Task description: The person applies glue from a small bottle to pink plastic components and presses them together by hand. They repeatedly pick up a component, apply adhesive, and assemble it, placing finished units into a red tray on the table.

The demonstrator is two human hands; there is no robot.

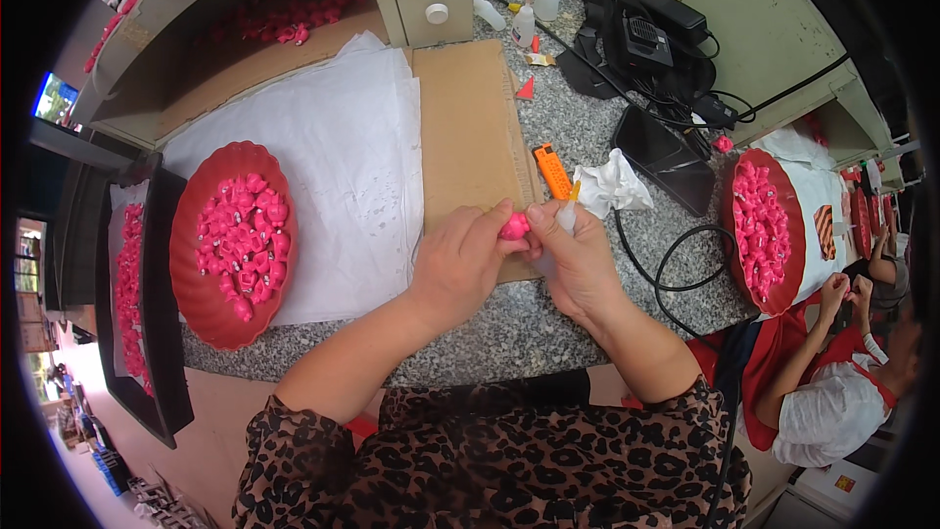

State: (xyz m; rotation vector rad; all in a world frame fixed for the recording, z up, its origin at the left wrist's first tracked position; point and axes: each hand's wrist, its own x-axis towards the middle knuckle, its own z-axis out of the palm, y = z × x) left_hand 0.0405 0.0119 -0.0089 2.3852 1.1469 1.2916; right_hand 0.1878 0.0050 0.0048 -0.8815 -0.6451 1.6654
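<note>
Covers part of a small, glossy, rounded bright-pink piece (514, 226) with the closed fingers of the left hand (456, 257), so cannot make out its full outline or underside. Hides the lower end of a small translucent white bottle with a yellowish tip (567, 216) inside the curled fingers of the right hand (585, 269), showing only the tip and a short pale stretch below. Cannot tell single shapes among most of the pink pieces in shadow inside the beige recess (201, 90). Loses the co-worker in a white top (830, 409) partly to the dark rim at the right.

Holds the bright-pink piece between both hands, over the near end of a flat brown cardboard sheet (465, 127). Pinches it with the left fingertips and meets its right side with the right thumb. Looks smooth and shiny on the exposed face, matching in colour the heap in the red, scalloped oval dish (223, 325) well to the left. Has a flat orange object with dark marks (553, 171) and a crumpled white tissue (617, 183) near, beyond the right hand.
</note>
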